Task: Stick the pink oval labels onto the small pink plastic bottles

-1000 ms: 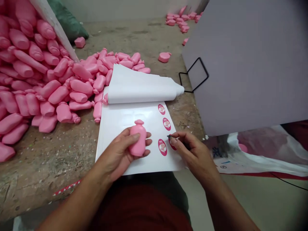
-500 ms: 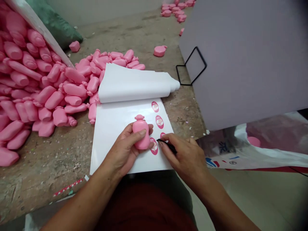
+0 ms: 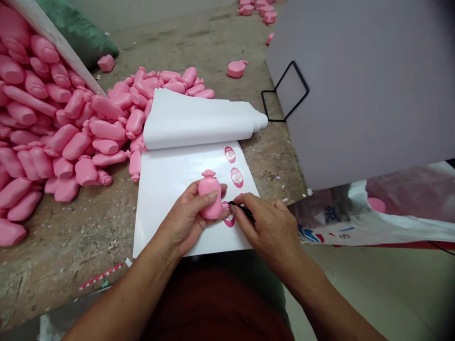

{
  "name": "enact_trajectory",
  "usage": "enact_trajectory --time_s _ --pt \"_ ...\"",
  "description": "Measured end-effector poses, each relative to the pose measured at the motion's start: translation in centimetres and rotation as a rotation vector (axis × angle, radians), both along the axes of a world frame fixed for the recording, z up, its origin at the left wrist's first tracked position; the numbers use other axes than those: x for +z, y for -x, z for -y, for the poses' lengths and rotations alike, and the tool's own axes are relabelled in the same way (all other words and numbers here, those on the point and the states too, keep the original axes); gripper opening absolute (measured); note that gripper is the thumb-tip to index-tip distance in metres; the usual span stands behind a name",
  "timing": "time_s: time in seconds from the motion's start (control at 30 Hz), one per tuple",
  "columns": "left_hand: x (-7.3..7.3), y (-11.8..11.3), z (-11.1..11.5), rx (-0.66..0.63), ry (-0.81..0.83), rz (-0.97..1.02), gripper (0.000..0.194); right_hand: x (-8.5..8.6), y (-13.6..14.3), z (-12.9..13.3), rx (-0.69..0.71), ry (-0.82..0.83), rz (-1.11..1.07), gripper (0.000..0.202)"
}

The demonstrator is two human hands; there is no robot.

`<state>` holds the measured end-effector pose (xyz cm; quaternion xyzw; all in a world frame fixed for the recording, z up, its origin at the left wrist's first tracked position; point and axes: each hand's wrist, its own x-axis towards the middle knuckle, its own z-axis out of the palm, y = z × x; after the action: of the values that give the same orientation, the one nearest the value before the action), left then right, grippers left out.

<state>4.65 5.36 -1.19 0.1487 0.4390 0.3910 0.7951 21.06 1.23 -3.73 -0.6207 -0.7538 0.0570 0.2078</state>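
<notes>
A small pink plastic bottle [image 3: 210,198] stands upright in my left hand [image 3: 186,215], its thumb across the front. Beneath lies a white sticker sheet [image 3: 165,189], its upper part rolled back, with several oval pink stickers [image 3: 237,177] down the right side. My right hand [image 3: 272,225] is closed on dark tweezers [image 3: 244,211], partly hidden by the fingers. The tweezers' tip touches or hovers at the upper edge of an oval sticker [image 3: 229,220] just right of the bottle; which of these, I cannot tell.
A heap of pink bottles [image 3: 106,125] spills from a white-edged container [image 3: 67,52] on the left. A large grey panel [image 3: 362,94] with a black wire stand [image 3: 285,119] rises at the right. Below it hangs a plastic bag [image 3: 398,222]. More pink pieces [image 3: 237,69] lie farther back.
The tweezers' tip has moved slightly left, to the sticker beside the bottle. My left hand keeps the bottle, now a little farther right. The camera view has shifted slightly.
</notes>
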Motion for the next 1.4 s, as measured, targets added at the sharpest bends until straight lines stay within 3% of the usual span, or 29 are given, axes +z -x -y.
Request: enact_trajectory --time_s 0.27,1.4 --pt "0.1 0.3 0.0 0.017 -0.001 0.037 0.027 0.2 -1.2 0.2 0.006 -0.039 -0.012 0.017" --pt "-0.2 0.3 0.2 0.021 0.004 0.038 0.028 -0.2 -0.6 0.0 0.045 -0.152 0.033 0.023"
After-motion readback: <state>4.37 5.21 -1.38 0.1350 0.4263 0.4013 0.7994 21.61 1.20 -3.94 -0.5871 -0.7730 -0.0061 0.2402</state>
